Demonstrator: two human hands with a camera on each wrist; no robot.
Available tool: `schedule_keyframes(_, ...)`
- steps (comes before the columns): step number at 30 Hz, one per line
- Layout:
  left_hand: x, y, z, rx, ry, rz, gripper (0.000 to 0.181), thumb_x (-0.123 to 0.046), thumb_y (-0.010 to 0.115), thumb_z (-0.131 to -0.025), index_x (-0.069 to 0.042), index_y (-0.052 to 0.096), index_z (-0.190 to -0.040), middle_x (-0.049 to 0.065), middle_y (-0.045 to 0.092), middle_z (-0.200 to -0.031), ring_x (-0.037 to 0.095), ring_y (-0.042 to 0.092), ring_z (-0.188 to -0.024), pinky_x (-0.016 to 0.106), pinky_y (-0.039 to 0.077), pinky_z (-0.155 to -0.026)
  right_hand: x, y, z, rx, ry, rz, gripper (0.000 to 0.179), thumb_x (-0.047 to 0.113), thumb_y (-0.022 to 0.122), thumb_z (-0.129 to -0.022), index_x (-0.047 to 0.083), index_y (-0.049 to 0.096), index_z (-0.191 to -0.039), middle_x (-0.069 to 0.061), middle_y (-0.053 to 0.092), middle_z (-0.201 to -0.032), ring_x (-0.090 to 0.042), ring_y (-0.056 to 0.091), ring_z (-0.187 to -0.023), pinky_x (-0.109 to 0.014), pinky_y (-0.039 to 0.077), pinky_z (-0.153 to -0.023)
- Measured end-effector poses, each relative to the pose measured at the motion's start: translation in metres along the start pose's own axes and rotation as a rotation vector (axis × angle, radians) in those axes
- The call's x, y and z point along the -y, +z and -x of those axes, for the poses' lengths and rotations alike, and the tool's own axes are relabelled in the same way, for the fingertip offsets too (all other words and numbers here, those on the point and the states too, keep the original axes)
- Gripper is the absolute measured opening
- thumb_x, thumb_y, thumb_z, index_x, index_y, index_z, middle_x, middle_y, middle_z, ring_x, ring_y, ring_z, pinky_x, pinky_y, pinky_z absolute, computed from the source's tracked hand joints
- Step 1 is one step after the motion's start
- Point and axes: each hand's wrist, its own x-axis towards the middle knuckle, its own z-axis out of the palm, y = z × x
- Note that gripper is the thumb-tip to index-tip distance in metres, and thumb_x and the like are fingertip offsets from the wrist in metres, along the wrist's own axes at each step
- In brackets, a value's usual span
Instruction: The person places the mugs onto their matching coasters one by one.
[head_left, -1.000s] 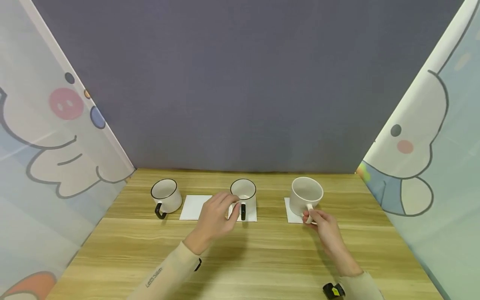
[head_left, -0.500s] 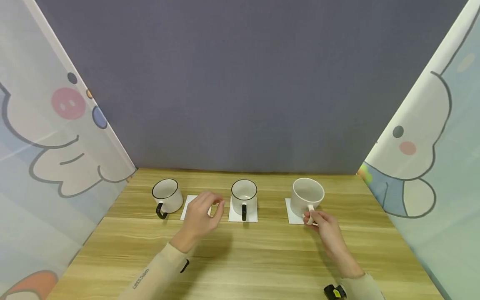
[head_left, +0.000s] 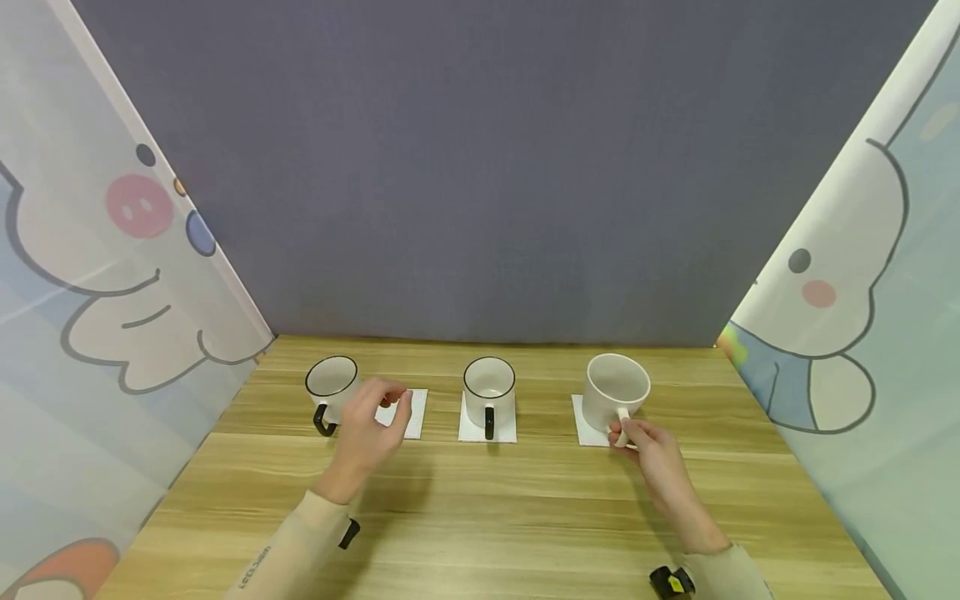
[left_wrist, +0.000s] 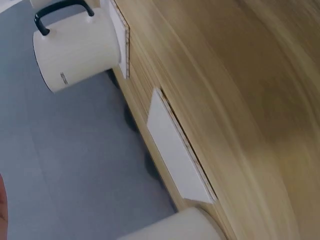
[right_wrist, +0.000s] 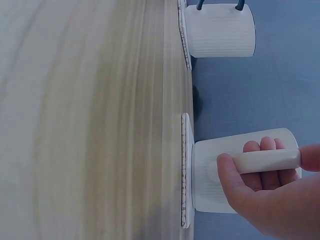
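My right hand pinches the handle of a plain white mug. This mug stands upright on a white square coaster; in the right wrist view the fingers curl round its handle. Holding nothing, my left hand hovers with bent fingers between a black-rimmed white mug at the left and a bare white coaster. It covers part of both. The left mug stands on the wood beside that coaster, its black handle facing me. Only a sliver of the left hand shows in the left wrist view.
Another black-rimmed mug stands on the middle coaster, handle toward me. A wooden table lies beneath everything, with a grey panel behind it. Cartoon-printed sheets flank both sides.
My left hand has moved left, away from the middle mug, past the bare coaster toward the left mug. The right hand stays on the handle, and the mugs have not moved.
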Motion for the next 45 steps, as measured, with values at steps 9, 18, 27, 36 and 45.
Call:
schedule_keyframes(9,0.015,-0.021,0.001,-0.017,-0.083,-0.031,0.008,0.003,0.067,-0.083,-0.003,0.068,-0.088,0.006,0.065,-0.08,0.02,0.057,-0.068,0.027,0.047,-0.062,0.0,-0.001,0.0,-0.002,-0.004,-0.001,0.036,0.008,0.043,-0.109,-0.025,0.053,-0.12,-0.009,0.066,-0.101,-0.01,0.065,-0.09,-0.027,0.056,-0.089)
schedule_keyframes(18,0.029,-0.041,-0.004,-0.069,-0.149,-0.073,0.006,0.006,0.067,-0.084,0.002,0.067,-0.088,0.011,0.065,-0.08,0.022,0.056,-0.068,0.022,0.045,-0.063,0.0,0.0,-0.001,-0.005,-0.02,0.008,0.035,0.008,0.043,-0.109,-0.024,0.054,-0.118,-0.009,0.067,-0.098,-0.01,0.065,-0.089,-0.026,0.057,-0.088)
schedule_keyframes(27,0.037,-0.056,-0.004,-0.105,-0.231,-0.11,0.007,0.009,0.069,-0.084,0.004,0.068,-0.089,0.012,0.064,-0.078,0.012,0.055,-0.069,0.017,0.046,-0.064,0.0,0.0,-0.001,-0.009,-0.036,0.015,0.035,0.008,0.043,-0.109,-0.024,0.055,-0.117,-0.008,0.067,-0.096,-0.01,0.065,-0.088,-0.027,0.057,-0.087)
schedule_keyframes(36,0.042,-0.069,0.014,-0.099,-0.586,-0.095,0.003,0.003,0.068,-0.092,0.006,0.067,-0.092,0.011,0.063,-0.082,0.0,0.055,-0.074,0.01,0.044,-0.068,-0.003,-0.003,0.0,-0.001,-0.019,0.005,0.036,0.01,0.044,-0.109,-0.023,0.056,-0.118,-0.006,0.066,-0.094,-0.009,0.065,-0.089,-0.027,0.057,-0.088)
schedule_keyframes(45,0.051,-0.084,0.027,-0.085,-0.823,-0.16,0.013,-0.009,0.067,-0.096,0.003,0.069,-0.095,0.002,0.064,-0.084,-0.002,0.055,-0.075,0.011,0.044,-0.065,-0.003,-0.002,-0.001,0.0,-0.019,0.017,0.037,0.01,0.043,-0.109,-0.023,0.056,-0.118,-0.008,0.066,-0.095,-0.01,0.065,-0.089,-0.027,0.057,-0.087)
